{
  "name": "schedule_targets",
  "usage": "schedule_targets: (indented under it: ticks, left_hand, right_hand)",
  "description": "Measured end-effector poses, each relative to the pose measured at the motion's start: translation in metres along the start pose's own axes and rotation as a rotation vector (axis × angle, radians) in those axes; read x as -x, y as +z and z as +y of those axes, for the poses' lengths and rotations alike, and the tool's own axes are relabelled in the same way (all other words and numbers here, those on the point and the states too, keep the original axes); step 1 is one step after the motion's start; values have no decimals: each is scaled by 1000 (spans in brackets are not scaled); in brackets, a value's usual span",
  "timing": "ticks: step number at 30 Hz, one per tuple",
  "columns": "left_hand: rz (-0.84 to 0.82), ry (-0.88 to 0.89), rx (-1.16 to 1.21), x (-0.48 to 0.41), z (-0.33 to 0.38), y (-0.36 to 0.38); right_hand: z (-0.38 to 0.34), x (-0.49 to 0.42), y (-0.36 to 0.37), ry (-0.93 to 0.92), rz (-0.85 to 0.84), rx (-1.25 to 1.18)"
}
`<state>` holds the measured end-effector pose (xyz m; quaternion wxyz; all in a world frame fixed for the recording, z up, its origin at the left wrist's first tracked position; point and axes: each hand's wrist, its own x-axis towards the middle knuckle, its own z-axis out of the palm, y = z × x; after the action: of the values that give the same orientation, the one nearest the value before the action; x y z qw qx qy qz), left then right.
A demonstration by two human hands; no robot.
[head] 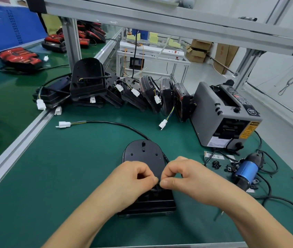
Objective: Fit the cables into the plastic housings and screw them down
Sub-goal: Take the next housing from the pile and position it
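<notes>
Black housing point(143, 154) flat on worktop point(70, 176), long axis 12–6. Left hand point(133, 178) and right hand point(183, 176) meet at its 6 o'clock end, fingers point(165, 182) curled, pinching what looks like cable point(117, 124) end. Rest of cable trails from 1 to 10 o'clock. Screwdriver point(246, 171) at 3, nearer right hand.

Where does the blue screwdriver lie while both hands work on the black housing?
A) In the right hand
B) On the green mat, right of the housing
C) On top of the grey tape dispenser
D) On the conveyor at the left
B: the blue screwdriver lies on the green mat right of the black housing, in front of the grey tape dispenser; the left hand and right hand both pinch at the housing.
</notes>
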<state>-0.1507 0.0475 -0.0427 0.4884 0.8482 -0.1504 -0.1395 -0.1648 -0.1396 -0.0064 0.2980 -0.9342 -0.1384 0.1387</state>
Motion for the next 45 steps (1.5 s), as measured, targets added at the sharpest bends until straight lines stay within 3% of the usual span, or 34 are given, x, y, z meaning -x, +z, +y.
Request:
schedule_targets:
  ticks: [13,24,33,37,45]
  left_hand:
    - [75,156,-235,5,0,6]
    - [69,238,-109,11,-8,6]
    - [282,378,-199,34,-25,21]
    - [313,412,-172,34,-29,23]
    - [331,448,-176,34,-32,23]
  right_hand:
    - [-10,-6,-3,109,-34,-3]
    - [0,-3,10,32,109,-105]
    - [11,10,20,-86,167,-65]
    - [9,6,17,-39,116,-96]
    - [-6,-18,-3,104,-175,-86]
